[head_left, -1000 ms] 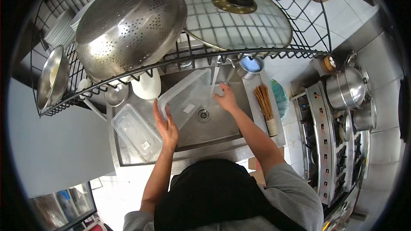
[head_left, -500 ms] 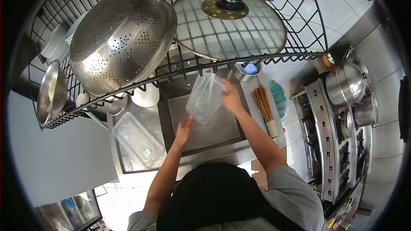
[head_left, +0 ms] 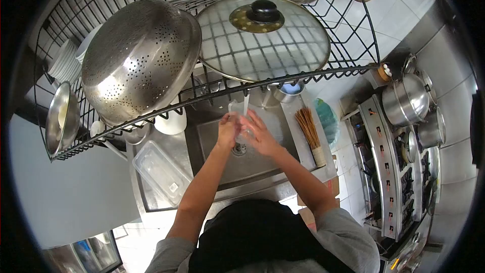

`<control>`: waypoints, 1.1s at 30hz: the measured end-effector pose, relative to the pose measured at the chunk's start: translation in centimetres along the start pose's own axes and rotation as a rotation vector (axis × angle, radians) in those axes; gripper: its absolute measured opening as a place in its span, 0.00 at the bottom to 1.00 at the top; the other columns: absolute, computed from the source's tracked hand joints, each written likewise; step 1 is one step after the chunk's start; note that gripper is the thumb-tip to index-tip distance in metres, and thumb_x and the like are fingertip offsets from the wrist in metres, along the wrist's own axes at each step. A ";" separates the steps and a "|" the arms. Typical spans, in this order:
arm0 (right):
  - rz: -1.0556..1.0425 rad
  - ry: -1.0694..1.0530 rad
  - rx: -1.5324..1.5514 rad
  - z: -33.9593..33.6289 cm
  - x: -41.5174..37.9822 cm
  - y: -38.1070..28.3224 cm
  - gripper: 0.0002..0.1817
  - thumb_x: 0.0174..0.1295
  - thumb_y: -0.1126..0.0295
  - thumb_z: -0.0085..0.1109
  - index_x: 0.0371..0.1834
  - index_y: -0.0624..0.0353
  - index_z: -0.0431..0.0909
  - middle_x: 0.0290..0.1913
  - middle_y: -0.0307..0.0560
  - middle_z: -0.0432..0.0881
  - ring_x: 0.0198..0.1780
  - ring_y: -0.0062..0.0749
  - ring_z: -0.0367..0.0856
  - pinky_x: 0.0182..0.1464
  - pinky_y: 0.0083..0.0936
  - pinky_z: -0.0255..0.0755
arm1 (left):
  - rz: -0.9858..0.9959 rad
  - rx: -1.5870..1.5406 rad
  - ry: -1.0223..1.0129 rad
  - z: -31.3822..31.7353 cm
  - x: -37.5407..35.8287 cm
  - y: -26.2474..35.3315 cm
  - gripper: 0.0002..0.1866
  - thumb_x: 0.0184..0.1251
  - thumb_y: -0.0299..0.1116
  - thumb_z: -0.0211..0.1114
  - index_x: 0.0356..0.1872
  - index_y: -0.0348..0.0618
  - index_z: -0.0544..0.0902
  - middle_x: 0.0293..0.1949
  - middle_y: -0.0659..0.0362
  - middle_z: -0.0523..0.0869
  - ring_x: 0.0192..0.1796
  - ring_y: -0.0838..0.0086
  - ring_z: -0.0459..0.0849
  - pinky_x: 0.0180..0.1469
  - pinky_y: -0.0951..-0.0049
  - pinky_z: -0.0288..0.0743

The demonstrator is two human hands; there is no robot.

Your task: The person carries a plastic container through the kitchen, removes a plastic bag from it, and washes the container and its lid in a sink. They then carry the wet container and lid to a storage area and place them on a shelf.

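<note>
The wire rack hangs over the sink, so the colander and the glass lid can drip down into it. A clear lid lies flat on the drainboard at the left edge of the sink. Over the middle of the basin, both hands hold a clear plastic container upright under the water. The left hand and the right hand are closed around its two sides.
</note>
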State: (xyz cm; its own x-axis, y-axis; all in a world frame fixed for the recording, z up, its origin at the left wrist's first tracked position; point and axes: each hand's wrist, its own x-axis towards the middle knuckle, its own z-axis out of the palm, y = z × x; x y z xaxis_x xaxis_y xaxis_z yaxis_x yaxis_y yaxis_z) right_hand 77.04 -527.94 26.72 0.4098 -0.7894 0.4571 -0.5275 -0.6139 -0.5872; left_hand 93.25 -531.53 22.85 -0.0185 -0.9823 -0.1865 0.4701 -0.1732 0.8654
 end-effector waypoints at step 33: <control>0.230 -0.546 0.188 3.8 1.9 -6.0 0.15 0.67 0.62 0.57 0.51 0.58 0.77 0.44 0.54 0.84 0.45 0.45 0.83 0.47 0.39 0.75 | -0.120 -0.119 0.085 -8.8 -6.1 -2.7 0.45 0.66 0.60 0.60 0.73 0.42 0.52 0.65 0.43 0.65 0.65 0.52 0.70 0.60 0.40 0.69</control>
State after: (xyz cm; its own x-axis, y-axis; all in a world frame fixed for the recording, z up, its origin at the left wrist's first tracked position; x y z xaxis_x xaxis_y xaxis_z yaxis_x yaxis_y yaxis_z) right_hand 83.77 -525.76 28.59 0.6487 -0.7575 -0.0738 -0.5280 -0.3781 -0.7605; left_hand 99.84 -524.44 17.59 -0.0084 -0.9446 -0.3283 0.5702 -0.2742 0.7744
